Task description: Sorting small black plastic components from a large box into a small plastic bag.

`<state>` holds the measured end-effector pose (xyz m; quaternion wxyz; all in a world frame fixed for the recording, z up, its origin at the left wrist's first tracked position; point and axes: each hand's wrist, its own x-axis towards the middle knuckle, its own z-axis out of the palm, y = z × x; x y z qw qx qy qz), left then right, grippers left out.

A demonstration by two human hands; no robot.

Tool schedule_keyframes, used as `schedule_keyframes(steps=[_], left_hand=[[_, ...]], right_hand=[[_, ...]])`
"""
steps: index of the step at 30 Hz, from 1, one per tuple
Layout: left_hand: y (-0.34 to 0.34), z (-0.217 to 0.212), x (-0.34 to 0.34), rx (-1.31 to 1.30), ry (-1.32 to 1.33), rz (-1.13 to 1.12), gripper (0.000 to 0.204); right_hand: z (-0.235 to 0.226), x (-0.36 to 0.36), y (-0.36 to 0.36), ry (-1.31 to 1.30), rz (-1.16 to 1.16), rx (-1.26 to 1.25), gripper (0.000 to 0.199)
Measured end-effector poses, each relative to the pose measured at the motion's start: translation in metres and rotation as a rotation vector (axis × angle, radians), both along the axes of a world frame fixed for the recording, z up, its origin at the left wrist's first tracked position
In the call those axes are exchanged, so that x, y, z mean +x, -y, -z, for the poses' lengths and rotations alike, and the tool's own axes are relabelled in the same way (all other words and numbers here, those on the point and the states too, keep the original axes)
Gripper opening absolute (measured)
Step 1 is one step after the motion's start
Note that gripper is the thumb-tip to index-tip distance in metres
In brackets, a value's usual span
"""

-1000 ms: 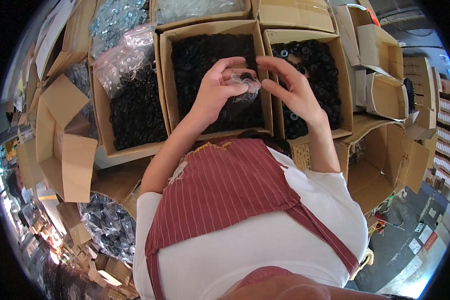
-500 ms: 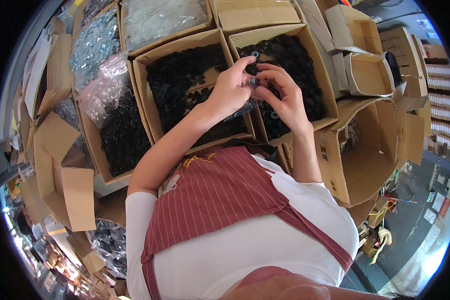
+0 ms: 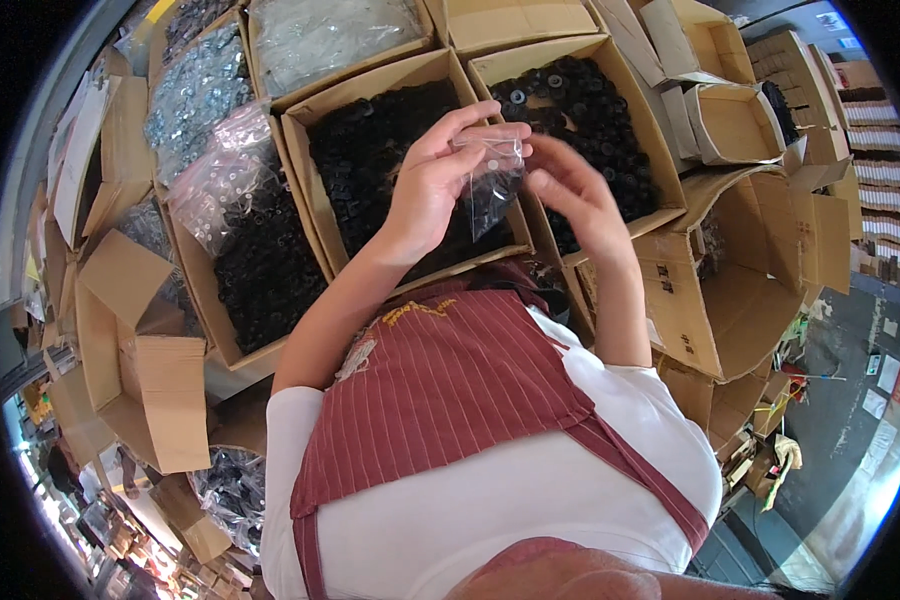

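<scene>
A small clear plastic zip bag (image 3: pixel 494 192) with dark contents hangs in front of me, over the edge between two open cartons. My left hand (image 3: pixel 438 175) pinches its upper part between thumb and fingers. Close by the bag's upper right corner is my right hand (image 3: pixel 582 198), slightly blurred, its fingers bent and the thumb apart from them; whether the fingertips touch the bag is hard to see. Below the hands stands a carton of small black parts (image 3: pixel 370 125). To its right another carton (image 3: pixel 660 222) holds black round washer-like pieces (image 3: pixel 595 105).
On the left, a clear bag of small pale rings (image 3: pixel 220 195) lies over a carton of black parts (image 3: pixel 260 290). Shiny bagged pieces (image 3: pixel 198 90) and a plastic-lined carton (image 3: pixel 335 35) are behind. An open, tipped carton (image 3: pixel 740 290) stands at the right.
The zip bag has come into plain view, hanging upright from my left hand. My left hand has shifted slightly left, and my right hand's fingers have moved apart from the left's.
</scene>
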<state>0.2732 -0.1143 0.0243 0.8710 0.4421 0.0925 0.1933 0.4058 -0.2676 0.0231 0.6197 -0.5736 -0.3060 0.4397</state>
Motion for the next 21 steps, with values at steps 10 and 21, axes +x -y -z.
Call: schedule_keyframes(steps=[10, 21], left_hand=[[-0.011, -0.028, -0.075, 0.175, -0.056, -0.145, 0.048], [-0.025, -0.015, -0.142, 0.175, -0.136, -0.434, 0.035]], right_hand=[[-0.024, -0.069, -0.034, 0.047, -0.042, 0.062, 0.026], [-0.026, -0.116, -0.062, -0.029, -0.185, 0.074, 0.034]])
